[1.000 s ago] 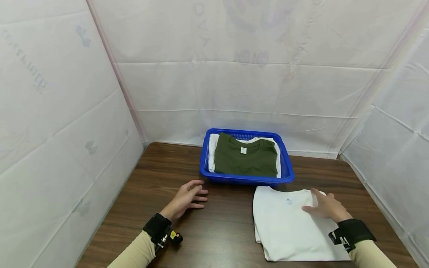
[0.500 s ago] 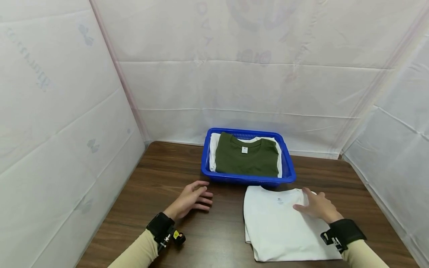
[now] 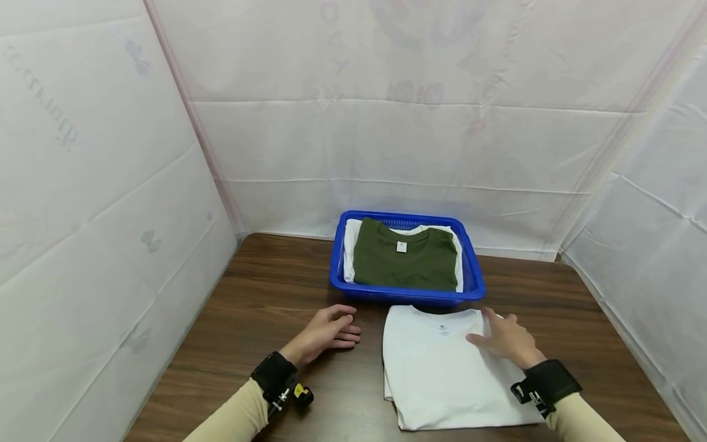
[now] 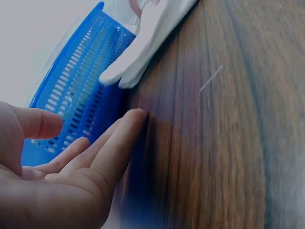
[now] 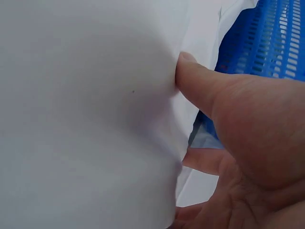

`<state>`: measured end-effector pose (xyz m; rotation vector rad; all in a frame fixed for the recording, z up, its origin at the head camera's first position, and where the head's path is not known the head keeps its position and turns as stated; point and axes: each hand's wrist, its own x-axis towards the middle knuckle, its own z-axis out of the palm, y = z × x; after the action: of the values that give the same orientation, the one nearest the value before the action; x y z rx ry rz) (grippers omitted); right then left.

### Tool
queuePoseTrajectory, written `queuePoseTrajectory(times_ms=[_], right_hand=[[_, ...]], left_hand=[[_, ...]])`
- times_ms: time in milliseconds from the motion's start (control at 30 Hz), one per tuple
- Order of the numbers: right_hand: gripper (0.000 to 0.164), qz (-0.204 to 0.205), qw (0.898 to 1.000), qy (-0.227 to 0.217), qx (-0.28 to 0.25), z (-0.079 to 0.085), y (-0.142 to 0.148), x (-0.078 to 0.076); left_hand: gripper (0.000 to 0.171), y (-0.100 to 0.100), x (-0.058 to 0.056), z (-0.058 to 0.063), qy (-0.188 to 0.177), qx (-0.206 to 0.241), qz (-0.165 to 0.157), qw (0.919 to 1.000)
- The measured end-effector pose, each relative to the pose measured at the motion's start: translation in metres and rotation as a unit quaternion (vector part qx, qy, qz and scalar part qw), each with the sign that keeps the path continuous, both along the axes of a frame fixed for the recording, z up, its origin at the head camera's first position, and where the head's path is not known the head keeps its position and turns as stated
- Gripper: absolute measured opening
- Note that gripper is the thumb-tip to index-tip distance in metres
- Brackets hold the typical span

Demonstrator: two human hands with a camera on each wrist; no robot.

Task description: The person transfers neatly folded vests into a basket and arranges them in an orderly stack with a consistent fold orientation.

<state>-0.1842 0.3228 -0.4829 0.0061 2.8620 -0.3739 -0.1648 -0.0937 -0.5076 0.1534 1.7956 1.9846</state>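
Observation:
A folded white T-shirt (image 3: 442,374) lies on the table in front of the basket, neckline toward the far side. My right hand (image 3: 508,339) pinches its right edge; in the right wrist view the thumb (image 5: 202,83) presses on top of the white cloth (image 5: 86,114) while the other fingers go behind the edge, partly hidden. To the left of the shirt, my left hand (image 3: 327,334) holds nothing, its fingers loosely bent near the tabletop. In the left wrist view the left hand (image 4: 76,176) is apart from the shirt's folded edge (image 4: 136,62).
A blue plastic basket (image 3: 475,288) stands at the back middle of the brown wooden table (image 3: 276,264). Inside it, a folded dark green T-shirt (image 3: 405,264) lies over white cloth (image 3: 351,245). White sheeting (image 3: 386,147) walls the table at the back and both sides.
The white T-shirt has slid left along the table with my right hand, closer under the basket's front. My left hand has shifted a little right toward it.

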Motion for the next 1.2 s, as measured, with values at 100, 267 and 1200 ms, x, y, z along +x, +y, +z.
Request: queuePoseTrajectory(times_ms=[100,267,1200], right_hand=[[0.095,0.006,1.0,0.007,-0.002,-0.001,-0.006,0.0],[0.093,0.013,1.0,0.016,-0.002,-0.002,-0.013,0.001],[0.073,0.049,0.993,0.086,-0.07,-0.012,-0.044,0.006]], left_hand=[[0.045,0.004,0.001,0.001,0.002,-0.003,-0.002,1.0],[0.046,0.008,0.004,0.005,-0.005,-0.012,-0.007,0.9999],[0.051,0.008,0.002,-0.002,-0.002,-0.064,0.013,0.9979]])
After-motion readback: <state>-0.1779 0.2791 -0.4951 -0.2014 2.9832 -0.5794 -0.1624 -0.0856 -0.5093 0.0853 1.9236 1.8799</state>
